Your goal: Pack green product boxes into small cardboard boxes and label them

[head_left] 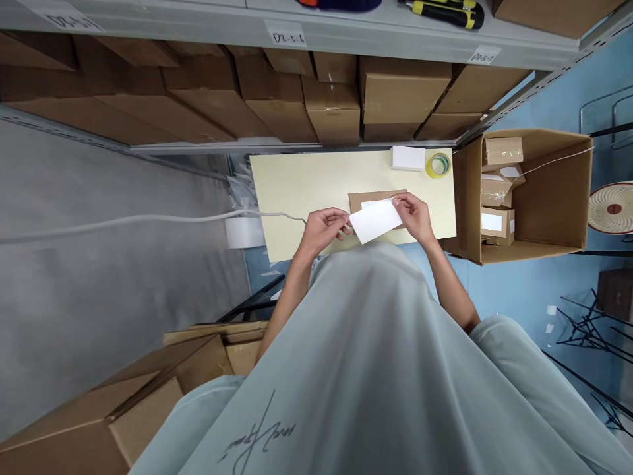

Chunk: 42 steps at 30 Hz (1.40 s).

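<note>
A blank white slip of paper (376, 223) is held tilted between my two hands. My left hand (324, 228) pinches its left corner. At the upper right corner, my right hand (414, 214) grips it between thumb and fingers. Beneath the slip, a flat brown cardboard piece or small box (357, 200) lies on the pale yellow tabletop (306, 179); a strip of white shows on it, partly covered. Behind my right hand are a white stack or small box (408, 158) and a roll of yellow tape (430, 167).
An open carton (548, 208) with several small taped boxes stands right of the table. Above the table's far edge, a metal shelf (198, 23) holds cardboard boxes (331, 109) and a yellow-black tool (445, 12). A white cable (163, 218) crosses the left side. Large cartons (93, 412) sit lower left.
</note>
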Motion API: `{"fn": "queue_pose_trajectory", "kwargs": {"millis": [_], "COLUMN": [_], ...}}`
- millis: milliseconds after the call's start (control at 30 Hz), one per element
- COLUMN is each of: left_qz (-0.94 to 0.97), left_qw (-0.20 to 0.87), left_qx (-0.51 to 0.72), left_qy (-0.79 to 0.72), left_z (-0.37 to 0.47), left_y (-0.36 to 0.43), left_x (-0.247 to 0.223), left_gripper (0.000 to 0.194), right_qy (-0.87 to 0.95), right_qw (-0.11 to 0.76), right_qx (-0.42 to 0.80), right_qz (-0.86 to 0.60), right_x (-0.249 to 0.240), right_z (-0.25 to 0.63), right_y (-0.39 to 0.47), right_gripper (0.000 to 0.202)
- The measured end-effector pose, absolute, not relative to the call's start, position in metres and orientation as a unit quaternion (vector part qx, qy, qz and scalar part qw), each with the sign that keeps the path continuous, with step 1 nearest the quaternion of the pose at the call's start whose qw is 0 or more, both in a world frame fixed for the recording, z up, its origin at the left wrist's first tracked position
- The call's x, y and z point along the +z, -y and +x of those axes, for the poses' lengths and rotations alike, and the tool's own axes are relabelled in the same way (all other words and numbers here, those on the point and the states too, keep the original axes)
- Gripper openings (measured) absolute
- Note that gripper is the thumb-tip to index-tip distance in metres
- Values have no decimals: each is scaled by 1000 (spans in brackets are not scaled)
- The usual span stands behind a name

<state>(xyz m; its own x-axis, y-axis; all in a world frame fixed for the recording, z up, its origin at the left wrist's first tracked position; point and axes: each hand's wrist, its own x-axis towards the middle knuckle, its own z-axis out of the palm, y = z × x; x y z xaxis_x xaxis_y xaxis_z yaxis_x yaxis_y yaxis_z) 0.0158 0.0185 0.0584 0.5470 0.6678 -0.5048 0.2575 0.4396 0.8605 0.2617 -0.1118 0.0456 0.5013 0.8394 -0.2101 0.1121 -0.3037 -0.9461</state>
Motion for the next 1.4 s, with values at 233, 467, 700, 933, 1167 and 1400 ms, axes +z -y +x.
{"fn": "queue_pose_trajectory", "kwargs": {"millis": [233, 467, 700, 933, 1167, 1400], "left_qz": [531, 520, 516, 530, 534, 530], "left_qw": [735, 741, 714, 699, 697, 684], "left_qx": [97, 125, 164, 158, 152, 171], "left_qy": [-411, -406, -443, -453, -455, -471], "left_z": [20, 36, 52, 63, 69, 73], "left_y": [-24, -13, 3, 12, 20, 27], "left_x": [62, 65, 60, 68, 70, 63], "left_gripper": [33, 38, 41, 34, 36, 37], "right_qy": [336, 390, 426, 416, 410, 391], "right_qw": [482, 409, 411, 404, 412, 417], "right_qx": [376, 302, 364, 347, 361, 374], "right_qz": [-716, -768, -719, -737, -729, -730], "right_x": [37, 30, 79, 77, 73, 65], "right_z": [272, 261, 227, 229, 238, 246], "right_y": [112, 95, 109, 116, 120, 121], "right_gripper": [60, 38, 32, 27, 31, 27]}}
